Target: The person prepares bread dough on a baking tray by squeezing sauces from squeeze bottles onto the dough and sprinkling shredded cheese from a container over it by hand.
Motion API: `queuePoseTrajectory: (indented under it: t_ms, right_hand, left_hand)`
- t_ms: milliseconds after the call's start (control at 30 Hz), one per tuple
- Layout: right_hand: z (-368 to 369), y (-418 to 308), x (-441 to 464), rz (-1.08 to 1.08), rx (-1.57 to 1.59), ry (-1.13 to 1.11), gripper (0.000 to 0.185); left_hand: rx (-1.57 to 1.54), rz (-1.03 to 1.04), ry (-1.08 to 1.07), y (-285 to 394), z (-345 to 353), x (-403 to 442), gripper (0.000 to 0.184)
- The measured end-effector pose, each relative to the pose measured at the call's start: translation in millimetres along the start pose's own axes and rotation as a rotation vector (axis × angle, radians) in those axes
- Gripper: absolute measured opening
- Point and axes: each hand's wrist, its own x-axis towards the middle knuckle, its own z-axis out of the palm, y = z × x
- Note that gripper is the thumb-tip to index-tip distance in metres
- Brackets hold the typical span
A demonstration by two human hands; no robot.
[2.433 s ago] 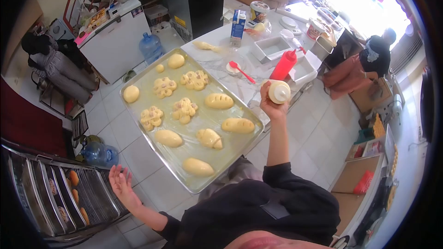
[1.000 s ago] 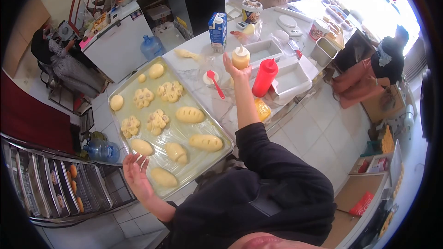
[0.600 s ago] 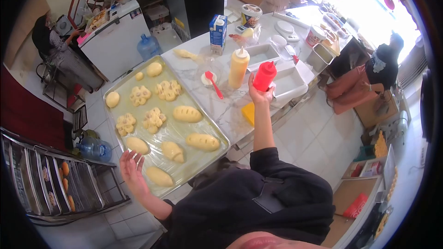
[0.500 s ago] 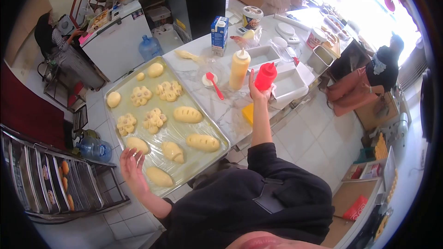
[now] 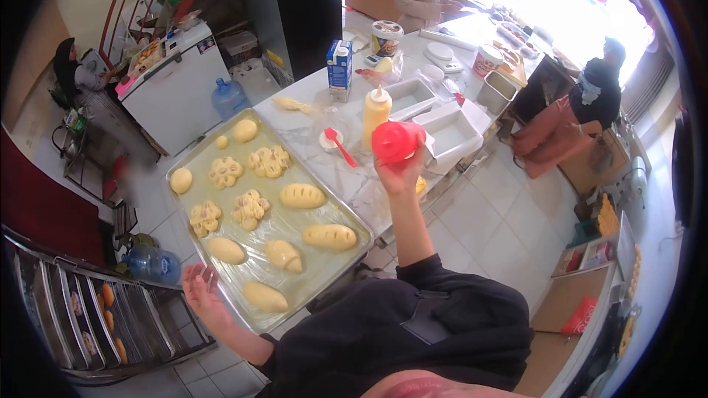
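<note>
Right hand (image 5: pixel 400 175) grips red squeeze bottle (image 5: pixel 396 140), two o'clock from baking tray (image 5: pixel 321 267); left hand (image 5: pixel 207 302) empty, loosely spread, near tray's seven o'clock. Bottle probably light, soft-walled, maybe slick; best held round mid-body.

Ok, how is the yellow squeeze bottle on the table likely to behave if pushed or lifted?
The yellow squeeze bottle stands tall and narrow, so a push near its top could tip it. Its body looks mostly yellow-filled, so it may have some weight. The walls look like plastic, so they'd probably give when squeezed.
</note>
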Motion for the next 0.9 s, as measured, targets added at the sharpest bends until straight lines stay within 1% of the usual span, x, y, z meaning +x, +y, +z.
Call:
queuePoseTrajectory:
  t_ms: [33, 133, 167, 267, 300, 367, 400, 433, 533, 633, 700, 733, 767, 800, 833, 900]
  right_hand:
    - [6.6, 9.0, -9.3, 0.04, -0.023, -0.019, 0.053]
    - [19.3, 28.4, -21.3, -0.102, -0.334, -0.069, 0.056]
    - [23.6, 30.6, -26.0, -0.128, -0.417, -0.11, 0.053]
    - [15.7, 31.0, -25.1, -0.313, -0.698, -0.181, 0.052]
    - [22.4, 36.4, -31.8, -0.351, -0.724, -0.23, 0.053]
    - [28.0, 51.9, -43.7, -0.408, -0.839, -0.208, 0.055]
    - [30.9, 61.0, -49.6, -0.424, -0.896, -0.195, 0.057]
    - [39.3, 71.7, -58.8, -0.355, -0.884, -0.199, 0.061]
    - [32.6, 99.9, -67.7, -0.388, -0.953, -0.196, 0.054]
    - [22.2, 124.6, -66.9, -0.397, -1.029, -0.113, 0.049]
    - [16.8, 140.2, -67.6, -0.38, -1.111, -0.135, 0.044]
    - [17.5, 145.2, -66.7, -0.357, -1.168, -0.216, 0.041]
    - [12.4, 150.9, -61.9, -0.398, -1.209, -0.224, 0.04]
    - [16.2, 162.3, -61.6, -0.469, -1.255, -0.23, 0.036]
    - [11.4, 161.0, -57.0, -0.489, -1.42, -0.235, 0.033]
    - [-3.1, 168.2, -44.7, -0.499, -1.471, -0.204, 0.038]
  left_hand:
    - [-0.002, 0.004, 0.007, -0.5, -5.0, 2.3, 0.034]
    - [0.034, 0.03, 0.071, 1.0, -33.0, 8.4, 0.035]
    - [0.051, 0.045, 0.09, 2.0, -45.6, 10.5, 0.036]
    - [0.128, 0.129, 0.227, 11.5, -86.1, 12.2, 0.039]
    - [0.145, 0.155, 0.271, 12.5, -98.6, 13.3, 0.04]
    - [0.19, 0.144, 0.338, 13.8, -121.1, 14.2, 0.04]
    - [0.216, 0.14, 0.383, 14.8, -129.0, 14.7, 0.04]
    - [0.225, 0.137, 0.396, 15.5, -136.6, 15.9, 0.04]
    - [0.243, 0.139, 0.432, 20.4, -157.6, 15.2, 0.039]
    - [0.205, 0.169, 0.417, 23.0, -171.0, 18.7, 0.037]
    - [0.189, 0.138, 0.417, 18.5, -181.8, 17.1, 0.034]
    - [0.196, 0.107, 0.42, 17.7, -187.1, 17.1, 0.032]
    - [0.19, 0.085, 0.426, 12.3, -197.4, 15.7, 0.03]
    - [0.175, 0.064, 0.427, 8.3, -209.2, 14.2, 0.028]
    - [0.17, 0.056, 0.458, 7.9, -218.3, 11.2, 0.027]
    - [0.155, 0.03, 0.499, 4.8, -236.1, 2.4, 0.025]
